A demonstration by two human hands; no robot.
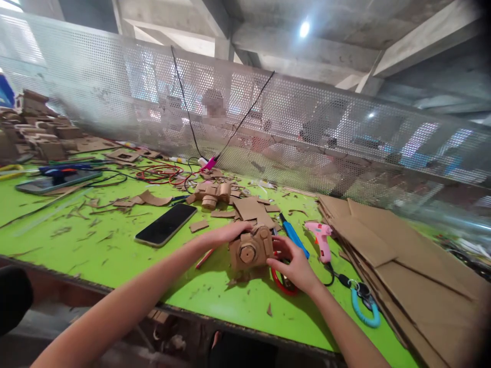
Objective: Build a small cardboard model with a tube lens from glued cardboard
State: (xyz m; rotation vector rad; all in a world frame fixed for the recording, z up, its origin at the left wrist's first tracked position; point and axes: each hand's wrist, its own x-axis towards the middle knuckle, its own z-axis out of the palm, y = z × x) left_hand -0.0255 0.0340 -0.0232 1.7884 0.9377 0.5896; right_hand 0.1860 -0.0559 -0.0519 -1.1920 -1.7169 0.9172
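Note:
A small camera model made of cardboard [251, 250] stands at the near middle of the green table [146, 276], its round lens facing me. My left hand [233, 232] rests on its upper left side, with the fingertips partly hidden behind it. On the opposite side my right hand [294, 261] grips the model's edge between thumb and fingers. Red-handled scissors [284, 286] lie partly under my right hand. Just beyond the hands are a blue utility knife [294, 235] and a flat cardboard piece [253, 210]. A second cardboard camera [210, 195] sits farther back.
A phone [166, 225] lies to the left. Rightward are a pink glue gun [320, 241], a teal coil [364, 309] and stacked cardboard sheets [395, 255]. Cardboard models [42, 133] crowd the far left. Behind runs a perforated metal screen [245, 117] with hanging cables.

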